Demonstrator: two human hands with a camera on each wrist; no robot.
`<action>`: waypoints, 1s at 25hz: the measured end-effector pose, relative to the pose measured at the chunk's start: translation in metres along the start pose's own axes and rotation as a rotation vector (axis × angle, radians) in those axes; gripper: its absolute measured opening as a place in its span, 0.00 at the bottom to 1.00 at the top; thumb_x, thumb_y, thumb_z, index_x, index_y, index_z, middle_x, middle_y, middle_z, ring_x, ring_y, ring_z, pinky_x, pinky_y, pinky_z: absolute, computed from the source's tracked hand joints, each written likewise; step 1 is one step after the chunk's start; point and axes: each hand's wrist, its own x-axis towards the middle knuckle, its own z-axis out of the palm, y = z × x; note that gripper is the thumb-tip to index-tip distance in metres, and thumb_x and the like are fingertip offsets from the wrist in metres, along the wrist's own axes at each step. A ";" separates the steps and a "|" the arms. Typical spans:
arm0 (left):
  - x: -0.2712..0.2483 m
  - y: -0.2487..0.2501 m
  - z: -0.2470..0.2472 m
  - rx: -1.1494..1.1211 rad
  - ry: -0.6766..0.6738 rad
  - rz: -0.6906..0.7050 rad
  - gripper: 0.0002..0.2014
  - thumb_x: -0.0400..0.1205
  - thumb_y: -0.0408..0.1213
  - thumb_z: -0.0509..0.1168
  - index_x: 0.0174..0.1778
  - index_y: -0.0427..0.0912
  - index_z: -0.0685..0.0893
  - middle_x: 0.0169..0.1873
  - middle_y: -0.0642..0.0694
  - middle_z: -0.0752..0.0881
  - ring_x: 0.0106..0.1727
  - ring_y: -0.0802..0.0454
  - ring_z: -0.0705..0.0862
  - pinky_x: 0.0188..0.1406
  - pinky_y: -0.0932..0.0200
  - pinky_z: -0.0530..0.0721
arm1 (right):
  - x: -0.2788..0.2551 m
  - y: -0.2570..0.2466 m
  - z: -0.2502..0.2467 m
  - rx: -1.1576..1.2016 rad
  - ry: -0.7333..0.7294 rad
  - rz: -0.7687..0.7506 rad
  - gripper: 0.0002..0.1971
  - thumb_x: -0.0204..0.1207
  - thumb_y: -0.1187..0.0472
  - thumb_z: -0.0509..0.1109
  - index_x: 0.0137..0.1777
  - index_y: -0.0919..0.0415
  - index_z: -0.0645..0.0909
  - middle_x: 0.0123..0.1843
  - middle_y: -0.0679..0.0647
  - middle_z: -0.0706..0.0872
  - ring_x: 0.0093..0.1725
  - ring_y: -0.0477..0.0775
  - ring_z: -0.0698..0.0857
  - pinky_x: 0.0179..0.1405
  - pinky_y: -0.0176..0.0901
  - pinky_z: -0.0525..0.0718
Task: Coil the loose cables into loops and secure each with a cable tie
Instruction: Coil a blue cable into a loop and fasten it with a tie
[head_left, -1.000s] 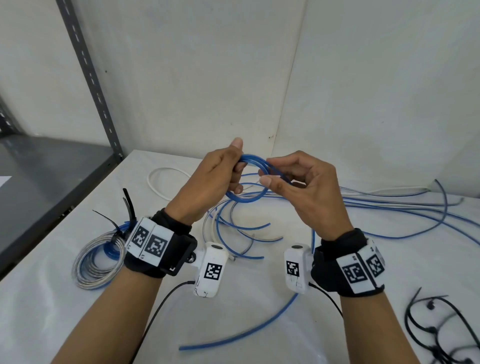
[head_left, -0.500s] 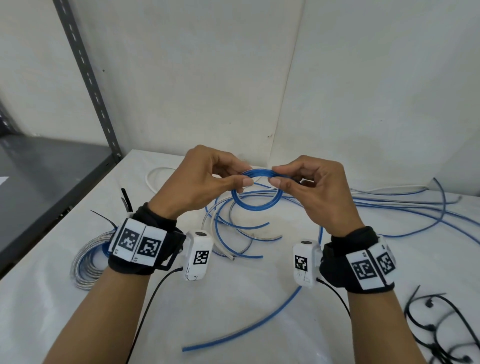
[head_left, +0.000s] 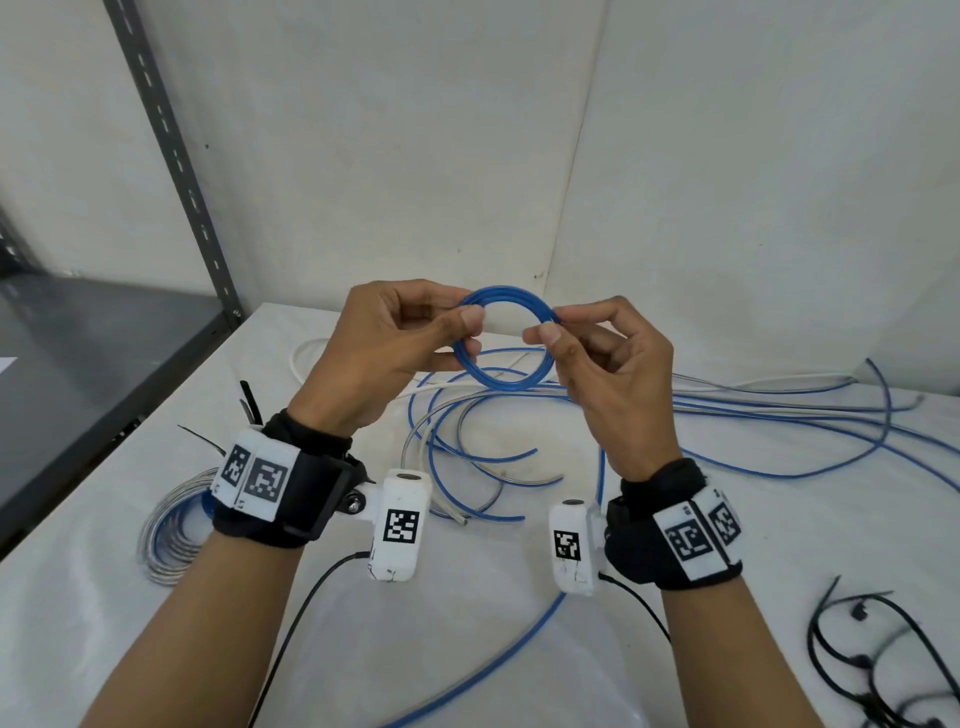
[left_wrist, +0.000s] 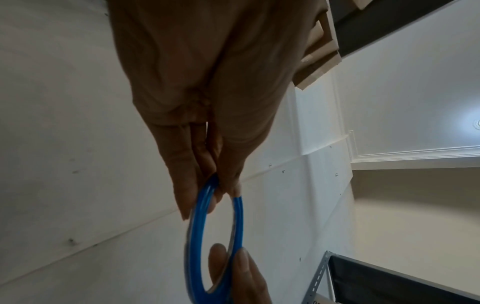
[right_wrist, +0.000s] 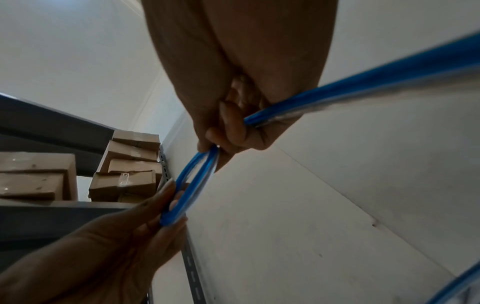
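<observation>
A small blue cable coil (head_left: 503, 379) of a few turns is held up above the white table (head_left: 104, 597). My left hand (head_left: 465, 325) pinches its left side between thumb and fingers. My right hand (head_left: 545, 332) pinches its right side. The left wrist view shows the blue cable coil (left_wrist: 197, 236) edge-on under my left hand (left_wrist: 221, 185). From the right wrist the blue cable coil (right_wrist: 192, 185) runs between my right hand (right_wrist: 215, 152) and the other hand. A loose tail of blue cable (head_left: 509, 654) hangs down to the table.
Loose blue and clear cables (head_left: 779, 415) spread over the table's middle and right. A tied grey and blue coil (head_left: 171, 535) lies at the left. Black cable ties (head_left: 883, 660) lie at the front right. A grey metal shelf (head_left: 93, 353) stands to the left.
Both hands have lifted the blue coil higher. The left hand has shifted from wrapping over the coil to a pinch on its left side; the loop now faces me, round.
</observation>
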 end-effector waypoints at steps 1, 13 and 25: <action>0.000 0.000 0.000 -0.006 -0.006 -0.009 0.07 0.82 0.30 0.72 0.55 0.32 0.90 0.38 0.40 0.91 0.39 0.48 0.91 0.42 0.57 0.91 | 0.000 -0.002 -0.002 0.010 -0.005 0.000 0.04 0.81 0.67 0.74 0.51 0.66 0.82 0.45 0.63 0.94 0.34 0.42 0.88 0.35 0.29 0.79; -0.006 -0.004 0.024 0.196 -0.257 -0.247 0.24 0.93 0.52 0.52 0.34 0.43 0.73 0.25 0.54 0.62 0.26 0.55 0.62 0.30 0.61 0.75 | -0.001 -0.011 -0.008 -0.292 -0.272 -0.060 0.02 0.78 0.63 0.79 0.48 0.55 0.91 0.42 0.47 0.93 0.42 0.51 0.90 0.43 0.45 0.86; 0.001 0.004 0.015 -0.255 0.081 -0.167 0.23 0.94 0.51 0.49 0.34 0.45 0.68 0.30 0.47 0.54 0.24 0.55 0.56 0.25 0.62 0.68 | -0.006 -0.004 0.017 -0.047 -0.019 0.008 0.03 0.78 0.63 0.79 0.48 0.56 0.88 0.45 0.55 0.94 0.34 0.50 0.85 0.34 0.39 0.81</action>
